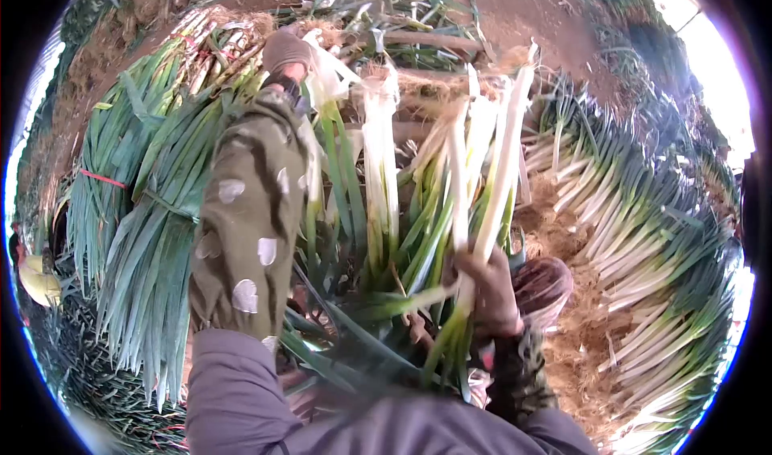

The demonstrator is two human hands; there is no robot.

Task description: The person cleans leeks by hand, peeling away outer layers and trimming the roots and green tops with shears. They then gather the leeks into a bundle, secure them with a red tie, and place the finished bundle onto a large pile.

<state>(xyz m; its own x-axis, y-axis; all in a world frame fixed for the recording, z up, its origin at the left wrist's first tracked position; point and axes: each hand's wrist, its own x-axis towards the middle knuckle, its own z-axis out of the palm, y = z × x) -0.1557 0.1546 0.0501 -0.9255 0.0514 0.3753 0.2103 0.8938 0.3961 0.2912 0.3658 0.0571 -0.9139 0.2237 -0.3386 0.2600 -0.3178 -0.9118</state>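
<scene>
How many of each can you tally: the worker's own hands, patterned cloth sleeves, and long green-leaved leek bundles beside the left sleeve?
Hands (left hand, right hand): 2
Patterned cloth sleeves (olive heart-print sleeve, dark mottled sleeve): 2
Green-leaved leek bundles (red-banded bundle, green-tied bundle): 2
Total: 6

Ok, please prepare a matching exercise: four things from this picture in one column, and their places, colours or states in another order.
1. right hand
2. left sleeve
3. red band
4. long row of stalks

A. across a green bundle
B. along the picture's right side
C. holding a pale stalk
D. olive with light hearts

Pairs: 1-C, 2-D, 3-A, 4-B
</scene>
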